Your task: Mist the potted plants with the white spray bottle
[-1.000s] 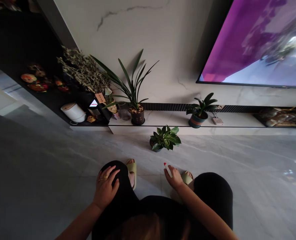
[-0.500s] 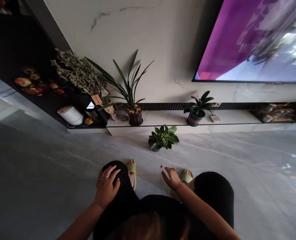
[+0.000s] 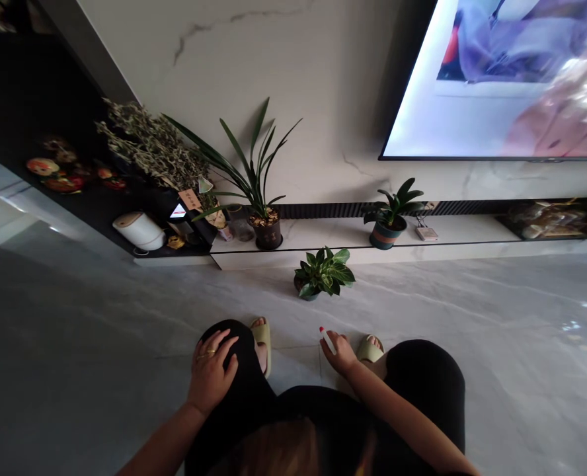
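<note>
I am crouched on a grey marble floor in black trousers and pale slippers. My left hand (image 3: pixel 210 373) rests flat on my left knee, with rings on the fingers. My right hand (image 3: pixel 342 354) is closed around a small white object with a red tip (image 3: pixel 326 338), held low between my knees and pointing toward a small leafy potted plant (image 3: pixel 324 274) standing on the floor just ahead.
A low white ledge (image 3: pixel 333 237) along the wall carries a tall-leaved potted plant (image 3: pixel 264 218), a smaller potted plant (image 3: pixel 390 221) and a small box (image 3: pixel 426 233). Left are dried branches (image 3: pixel 149 142), a white container (image 3: pixel 139 229) and dark shelving. A screen (image 3: pixel 502 79) hangs upper right.
The screen picture has switched from purple to a pale scene. My right hand with the red-tipped object has shifted slightly left and down; my left hand has stayed on the knee.
</note>
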Demonstrator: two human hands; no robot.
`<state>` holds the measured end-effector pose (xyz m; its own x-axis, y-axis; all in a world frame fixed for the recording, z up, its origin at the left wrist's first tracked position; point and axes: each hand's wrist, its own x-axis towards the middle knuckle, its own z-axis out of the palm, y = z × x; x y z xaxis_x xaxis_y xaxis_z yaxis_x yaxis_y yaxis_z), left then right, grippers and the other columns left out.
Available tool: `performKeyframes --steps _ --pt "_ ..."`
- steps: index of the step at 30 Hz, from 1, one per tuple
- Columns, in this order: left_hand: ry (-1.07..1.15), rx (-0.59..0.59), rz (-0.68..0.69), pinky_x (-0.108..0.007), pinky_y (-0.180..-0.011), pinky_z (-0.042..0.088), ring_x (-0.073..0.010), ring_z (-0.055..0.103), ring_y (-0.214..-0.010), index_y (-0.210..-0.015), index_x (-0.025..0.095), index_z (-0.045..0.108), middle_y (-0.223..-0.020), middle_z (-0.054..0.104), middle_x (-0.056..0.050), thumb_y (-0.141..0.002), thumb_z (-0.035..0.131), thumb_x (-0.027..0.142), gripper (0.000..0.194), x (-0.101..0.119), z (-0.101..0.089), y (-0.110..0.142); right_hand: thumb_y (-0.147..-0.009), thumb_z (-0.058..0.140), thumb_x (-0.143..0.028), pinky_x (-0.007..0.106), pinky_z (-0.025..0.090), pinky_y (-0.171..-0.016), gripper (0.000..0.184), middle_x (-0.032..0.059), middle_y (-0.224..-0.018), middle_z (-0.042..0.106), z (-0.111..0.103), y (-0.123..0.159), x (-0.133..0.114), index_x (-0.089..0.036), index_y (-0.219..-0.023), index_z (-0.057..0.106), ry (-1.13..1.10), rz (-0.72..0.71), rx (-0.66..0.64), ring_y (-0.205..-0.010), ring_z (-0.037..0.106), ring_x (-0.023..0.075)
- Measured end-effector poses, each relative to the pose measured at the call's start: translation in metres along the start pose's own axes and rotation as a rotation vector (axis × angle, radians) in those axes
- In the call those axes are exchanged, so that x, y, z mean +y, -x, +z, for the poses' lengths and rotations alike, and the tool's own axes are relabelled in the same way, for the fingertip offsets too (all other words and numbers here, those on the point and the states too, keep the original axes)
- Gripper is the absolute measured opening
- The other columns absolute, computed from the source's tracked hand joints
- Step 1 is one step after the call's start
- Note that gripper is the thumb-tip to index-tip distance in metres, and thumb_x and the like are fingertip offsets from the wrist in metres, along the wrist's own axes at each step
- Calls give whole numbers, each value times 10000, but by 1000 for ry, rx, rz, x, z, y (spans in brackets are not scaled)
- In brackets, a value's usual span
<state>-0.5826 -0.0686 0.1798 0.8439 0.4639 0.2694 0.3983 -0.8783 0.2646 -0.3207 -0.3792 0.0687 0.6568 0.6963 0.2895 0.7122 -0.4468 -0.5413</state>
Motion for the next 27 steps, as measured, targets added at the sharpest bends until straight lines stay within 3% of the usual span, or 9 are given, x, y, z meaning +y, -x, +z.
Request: performKeyframes --steps 6,10,14,21,27 --pt "9 3 -8 -654 -1237 419 -378 621 -1394 -1308 232 725 -1449 708 -140 -990 536 257 371 0 -1 1 -1078 446 -470 334 576 -618 419 83 -742 756 -5 -7 20 -227 -981 773 37 87 46 -665 714 245" --pt "17 1 -5 -653 -1236 423 -376 618 -1394 -1302 232 729 -1446 706 -144 -990 539 260 366 0 -1 1 -1092 392 -454 371 618 -679 455 122 -872 805 -9 -11 21 -188 -1085 761 23 91 51 -764 762 264" --pt "15 11 13 -653 -1233 426 -381 618 -1390 -1301 224 728 -1444 705 -153 -991 544 259 362 -2 0 1 -1067 474 -452 366 633 -770 384 118 -1003 835 -3 -7 9 -196 -1131 753 -18 51 12 -876 795 246" --pt "26 34 14 -627 -1222 446 -372 620 -1385 -1296 235 722 -1440 699 -141 -988 549 257 353 -2 -1 1 -1063 500 -438 319 585 -620 333 51 -718 735 -12 -15 17 -246 -922 734 -32 138 42 -648 719 225" --pt "15 38 24 -630 -1207 455 -376 622 -1378 -1291 227 717 -1426 705 -149 -999 540 256 342 -2 -1 1 -1094 459 -402 458 663 -782 330 149 -966 795 -25 -24 22 -203 -1139 718 -61 173 132 -868 779 297"
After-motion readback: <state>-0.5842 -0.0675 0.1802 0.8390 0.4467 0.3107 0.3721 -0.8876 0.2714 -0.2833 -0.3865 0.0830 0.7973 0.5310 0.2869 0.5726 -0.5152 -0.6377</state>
